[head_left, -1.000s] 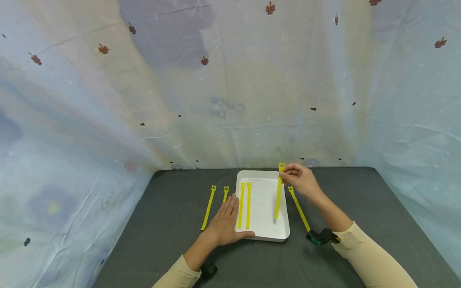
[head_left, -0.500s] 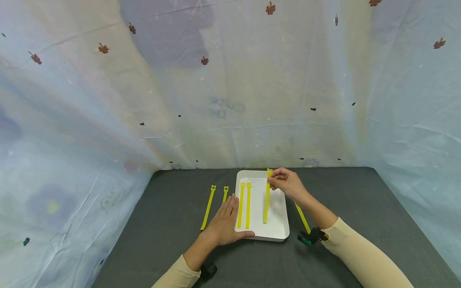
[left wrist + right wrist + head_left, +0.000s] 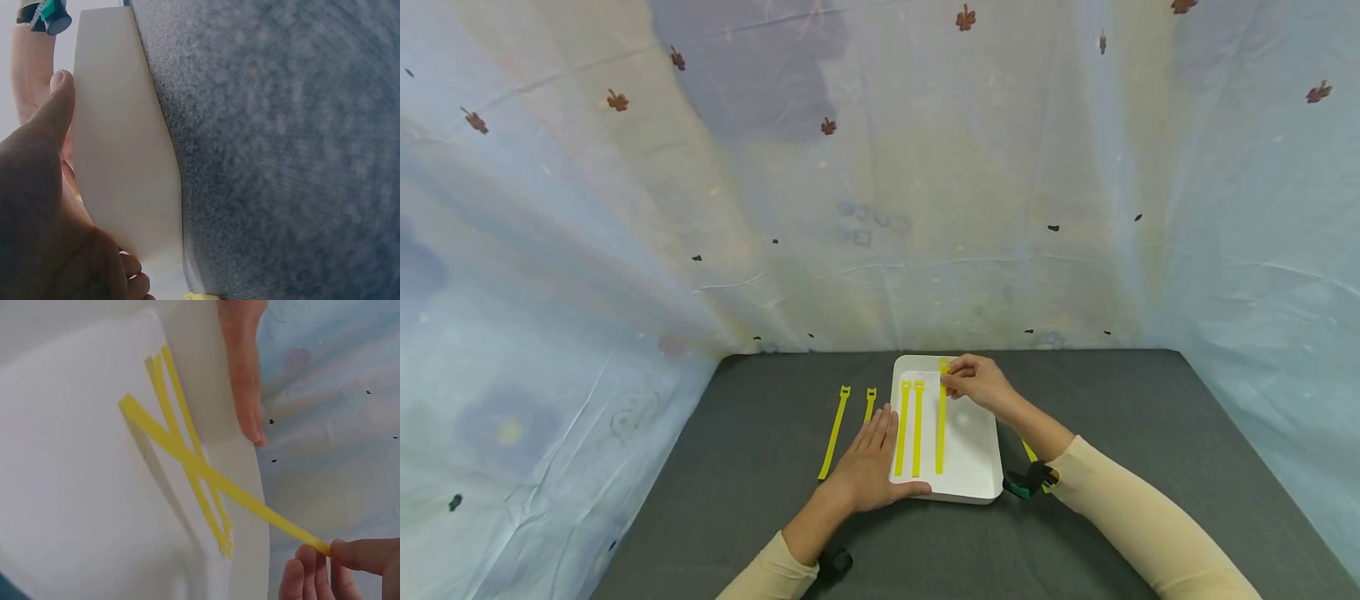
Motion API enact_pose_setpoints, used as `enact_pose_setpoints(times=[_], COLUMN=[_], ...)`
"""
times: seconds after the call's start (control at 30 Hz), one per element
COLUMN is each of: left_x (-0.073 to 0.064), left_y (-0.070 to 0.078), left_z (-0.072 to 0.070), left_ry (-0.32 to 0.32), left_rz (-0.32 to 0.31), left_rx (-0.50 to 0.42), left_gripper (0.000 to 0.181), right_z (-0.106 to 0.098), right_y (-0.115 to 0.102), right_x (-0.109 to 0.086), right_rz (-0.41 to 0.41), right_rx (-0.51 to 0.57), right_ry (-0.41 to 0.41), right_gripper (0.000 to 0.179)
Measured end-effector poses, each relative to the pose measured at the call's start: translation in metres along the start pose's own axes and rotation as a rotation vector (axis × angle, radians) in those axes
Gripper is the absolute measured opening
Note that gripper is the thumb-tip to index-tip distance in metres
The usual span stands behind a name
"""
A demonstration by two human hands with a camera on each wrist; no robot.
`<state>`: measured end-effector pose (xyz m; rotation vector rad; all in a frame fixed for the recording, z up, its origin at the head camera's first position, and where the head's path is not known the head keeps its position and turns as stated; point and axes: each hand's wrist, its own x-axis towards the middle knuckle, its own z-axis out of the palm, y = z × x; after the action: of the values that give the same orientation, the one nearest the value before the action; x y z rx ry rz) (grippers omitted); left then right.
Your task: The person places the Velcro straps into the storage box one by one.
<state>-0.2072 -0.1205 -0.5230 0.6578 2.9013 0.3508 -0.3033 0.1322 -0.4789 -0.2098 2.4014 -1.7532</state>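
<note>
A yellow cable tie [image 3: 942, 433], flat with a slotted head, hangs over the white tray [image 3: 973, 446]. My right hand [image 3: 981, 385] pinches it near the head between thumb and fingers. In the right wrist view, the held tie [image 3: 244, 497] slants across two others, its far end casting a shadow on the tray floor. Those two ties [image 3: 917, 433] lie side by side along the tray's left inside. My left hand [image 3: 867, 467] rests against the tray's left side with straight fingers, its thumb along the front rim; the left wrist view shows the thumb [image 3: 57, 103] at the tray wall's edge.
On the dark grey table [image 3: 752, 500], one yellow tie [image 3: 833, 437] lies left of the tray. Another tie [image 3: 870, 402] there is partly behind my left hand. A further tie [image 3: 1029, 451] at the right is mostly hidden under my right arm. A printed curtain [image 3: 925, 208] hangs behind.
My right hand has carried the held tie leftward and lower over the tray, closer to the two lying ties. The left hand and the tray have stayed where they were.
</note>
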Motion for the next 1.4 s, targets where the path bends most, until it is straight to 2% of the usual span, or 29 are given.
enact_pose_setpoints(times=[0.3,0.87,1.13,1.4], left_x=[0.0,-0.001,0.0,0.001], left_y=[0.0,0.001,-0.001,-0.002], left_z=[0.0,-0.002,0.001,0.003], left_ry=[-0.012,-0.006,0.001,0.008], left_rz=[-0.004,0.003,0.004,0.009], left_rx=[0.009,0.002,0.006,0.011], left_gripper=[0.133,0.132,0.131,0.132], right_z=[0.006,0.015,0.02,0.023], right_y=[0.009,0.02,0.023,0.027], right_x=[0.01,0.024,0.029,0.034], right_rz=[0.049,0.131,0.135,0.195], right_rx=[0.027,-0.05,-0.085,-0.142], right_ry=[0.005,-0.008,-0.027,-0.033], right_gripper=[0.017,0.016,0.017,0.019])
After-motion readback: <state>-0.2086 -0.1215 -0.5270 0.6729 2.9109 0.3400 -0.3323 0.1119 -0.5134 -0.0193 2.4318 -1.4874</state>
